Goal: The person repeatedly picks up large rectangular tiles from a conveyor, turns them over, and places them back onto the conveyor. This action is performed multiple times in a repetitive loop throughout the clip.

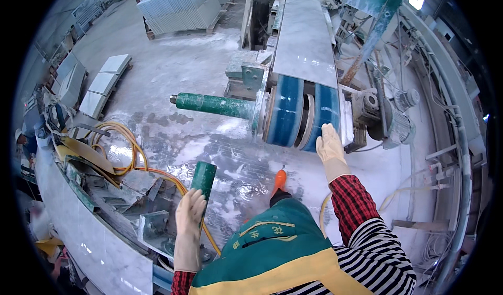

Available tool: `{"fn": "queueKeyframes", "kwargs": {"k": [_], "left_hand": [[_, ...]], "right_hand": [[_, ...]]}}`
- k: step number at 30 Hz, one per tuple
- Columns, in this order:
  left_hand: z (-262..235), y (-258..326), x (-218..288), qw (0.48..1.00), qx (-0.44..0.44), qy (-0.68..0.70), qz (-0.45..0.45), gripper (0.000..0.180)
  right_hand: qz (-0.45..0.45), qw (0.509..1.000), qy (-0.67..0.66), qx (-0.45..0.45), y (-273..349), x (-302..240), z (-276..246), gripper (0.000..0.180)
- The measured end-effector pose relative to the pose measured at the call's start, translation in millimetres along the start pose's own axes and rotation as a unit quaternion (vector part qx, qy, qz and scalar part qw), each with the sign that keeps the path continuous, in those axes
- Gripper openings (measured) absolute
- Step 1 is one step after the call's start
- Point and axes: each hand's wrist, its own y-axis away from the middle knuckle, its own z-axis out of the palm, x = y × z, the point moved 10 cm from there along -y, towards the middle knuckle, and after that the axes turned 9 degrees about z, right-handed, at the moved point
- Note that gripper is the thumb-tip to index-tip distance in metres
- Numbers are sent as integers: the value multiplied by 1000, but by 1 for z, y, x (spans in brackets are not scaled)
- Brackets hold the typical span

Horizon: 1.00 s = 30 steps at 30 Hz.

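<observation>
Both my hands wear cream gloves. My right hand is open, its fingers extended at the near right edge of the blue conveyor belts. Whether it touches the belt I cannot tell. A pale, polished stone slab lies on the conveyor, its near end over the two belts. My left hand is open with loosely bent fingers, in front of a green cylinder; contact between them is unclear. Another green roller sticks out to the left from the conveyor's end.
Another polished slab lies at lower left beside metal brackets. Yellow-orange hoses coil across the wet floor. A motor stands right of the belts. Stacked slabs stand far left; pale flat slabs lie nearer.
</observation>
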Motion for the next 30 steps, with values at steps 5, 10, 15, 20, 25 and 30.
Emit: {"fn": "queueKeyframes", "kwargs": {"k": [5, 10, 15, 20, 25, 30], "left_hand": [[-130, 30, 34, 977, 85, -47, 189, 49], [-238, 90, 53, 855, 184, -344, 341, 51], [-229, 137, 34, 674, 187, -616, 364, 67], [-180, 175, -1, 618, 153, -680, 364, 68], [-190, 194, -6, 620, 171, -683, 345, 61], [-210, 218, -15, 632, 256, -659, 317, 65]], "right_hand": [[90, 977, 22, -193, 88, 20, 51, 49], [94, 951, -26, -295, 150, -63, 41, 59], [74, 873, -8, -483, 180, -146, 51, 60], [15, 868, -81, -490, 204, -181, 59, 56], [-36, 853, -165, -495, 242, -184, 46, 54], [86, 845, -82, -521, 293, -43, 84, 59]]}}
